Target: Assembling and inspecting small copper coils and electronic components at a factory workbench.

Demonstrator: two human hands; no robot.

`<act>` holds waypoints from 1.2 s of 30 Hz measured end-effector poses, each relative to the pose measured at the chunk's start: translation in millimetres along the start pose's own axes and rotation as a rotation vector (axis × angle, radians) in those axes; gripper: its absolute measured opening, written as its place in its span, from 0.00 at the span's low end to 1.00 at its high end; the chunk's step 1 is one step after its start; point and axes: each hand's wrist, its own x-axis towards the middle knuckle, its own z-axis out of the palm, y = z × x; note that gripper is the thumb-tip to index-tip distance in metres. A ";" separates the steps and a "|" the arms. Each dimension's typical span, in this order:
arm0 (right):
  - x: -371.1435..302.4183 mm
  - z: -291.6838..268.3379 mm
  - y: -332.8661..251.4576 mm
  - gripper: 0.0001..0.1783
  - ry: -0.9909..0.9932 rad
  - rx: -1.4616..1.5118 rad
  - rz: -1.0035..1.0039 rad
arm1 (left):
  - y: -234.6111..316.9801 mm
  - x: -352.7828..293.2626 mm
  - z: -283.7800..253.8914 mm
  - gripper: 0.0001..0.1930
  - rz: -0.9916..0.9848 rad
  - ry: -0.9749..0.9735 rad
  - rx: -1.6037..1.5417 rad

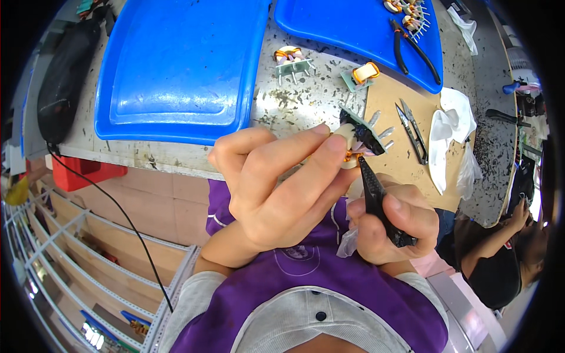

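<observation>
Pinched in the fingertips of my left hand (282,182) is a ring coil on a small green board (361,125), with several metal pins pointing right. Black material covers part of that coil, and orange wire shows at its lower side. My right hand (400,220) grips a black tapered tool (374,191), its narrow tip at the coil's lower edge. Whether the tool is a pair of tweezers cannot be made out. Beyond my hands, one ring coil (289,56) stands on its pinned board, and another wound coil (366,73) sits to its right.
Two blue trays stand at the back: the left tray (176,65) and the right tray (347,23), which holds pliers (405,53) and several coils (412,22). Thread snips (413,130) lie on brown cardboard (385,97) beside white gloves (450,120). Another person (500,259) is at the right.
</observation>
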 end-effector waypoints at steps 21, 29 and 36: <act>1.9 -0.5 9.0 0.22 -0.016 -0.004 -0.032 | -1.7 -3.2 15.9 0.21 -0.003 0.103 0.038; -0.4 -2.0 9.1 0.22 0.005 0.011 -0.024 | -1.4 -4.3 18.6 0.16 0.014 0.166 0.026; -0.5 -6.1 11.1 0.22 -0.011 0.010 -0.002 | 0.5 -2.6 12.4 0.26 0.012 0.005 0.038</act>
